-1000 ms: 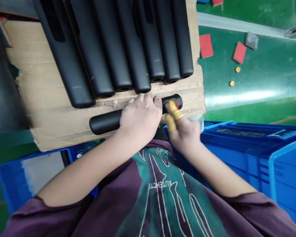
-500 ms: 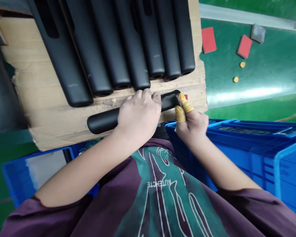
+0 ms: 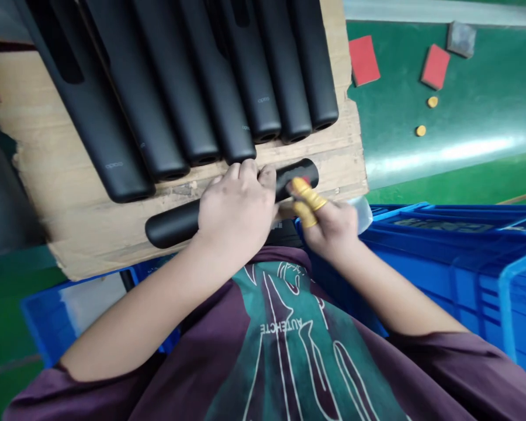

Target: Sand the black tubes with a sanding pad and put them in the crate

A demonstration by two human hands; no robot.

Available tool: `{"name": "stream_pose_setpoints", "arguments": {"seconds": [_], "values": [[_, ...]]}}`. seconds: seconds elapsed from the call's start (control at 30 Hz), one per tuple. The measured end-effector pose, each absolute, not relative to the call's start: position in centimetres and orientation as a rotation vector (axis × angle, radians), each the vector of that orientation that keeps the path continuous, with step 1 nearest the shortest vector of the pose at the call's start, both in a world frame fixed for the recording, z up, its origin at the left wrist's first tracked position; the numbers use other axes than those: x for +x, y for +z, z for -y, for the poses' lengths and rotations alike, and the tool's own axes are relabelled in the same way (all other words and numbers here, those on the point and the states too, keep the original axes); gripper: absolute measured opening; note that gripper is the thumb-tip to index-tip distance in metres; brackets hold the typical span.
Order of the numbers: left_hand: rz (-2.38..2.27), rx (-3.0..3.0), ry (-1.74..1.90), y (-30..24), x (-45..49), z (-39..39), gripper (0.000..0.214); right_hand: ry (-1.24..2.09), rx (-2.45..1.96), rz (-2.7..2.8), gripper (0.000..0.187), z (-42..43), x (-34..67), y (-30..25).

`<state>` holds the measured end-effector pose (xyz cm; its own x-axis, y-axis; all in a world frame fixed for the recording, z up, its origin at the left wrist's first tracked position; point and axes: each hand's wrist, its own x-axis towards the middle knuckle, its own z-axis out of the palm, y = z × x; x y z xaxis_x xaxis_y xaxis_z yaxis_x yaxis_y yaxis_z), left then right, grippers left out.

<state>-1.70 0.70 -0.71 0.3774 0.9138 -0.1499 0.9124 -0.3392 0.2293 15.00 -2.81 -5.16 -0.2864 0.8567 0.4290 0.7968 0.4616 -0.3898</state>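
A black tube [image 3: 170,222] lies crosswise on a sheet of cardboard [image 3: 70,210], in front of a row of several longer black tubes [image 3: 166,111]. My left hand [image 3: 236,213] is wrapped round the middle of the crosswise tube. My right hand [image 3: 328,225] is at the tube's right end, with yellow finger cots on thumb and forefinger pressed against a small red spot [image 3: 305,179] on the tube. A bit of clear film [image 3: 363,211] shows behind the right hand's fingers; whether the hand holds it I cannot tell.
A blue crate [image 3: 464,251] stands at the right, another blue tray [image 3: 44,316] at the lower left. On the green table [image 3: 442,140] lie two red pads [image 3: 363,58], a grey block [image 3: 460,38] and two small yellow bits [image 3: 421,130].
My right hand's cot-covered fingers shifted along the tube's right end and back, and the clear film shows again. The left hand kept its grip. The view drifted slightly.
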Motion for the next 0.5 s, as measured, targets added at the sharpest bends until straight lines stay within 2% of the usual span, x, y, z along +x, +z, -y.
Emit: {"name": "stream_pose_setpoints", "arguments": {"seconds": [0.23, 0.4, 0.5], "values": [[-1.627, 2.364, -0.075, -0.66, -1.63, -0.80, 0.033, 0.236, -1.485, 2.114, 0.039, 2.94, 14.59, -5.34], [-1.635, 2.367, -0.075, -0.53, -1.53, -0.83, 0.036, 0.171, -1.613, 2.028, 0.040, 2.86, 15.12, -5.16], [-1.639, 2.340, -0.105, -0.44, -1.53, -0.86, 0.039, 0.244, -1.554, 2.133, 0.041, 3.08, 15.30, -5.23]]}}
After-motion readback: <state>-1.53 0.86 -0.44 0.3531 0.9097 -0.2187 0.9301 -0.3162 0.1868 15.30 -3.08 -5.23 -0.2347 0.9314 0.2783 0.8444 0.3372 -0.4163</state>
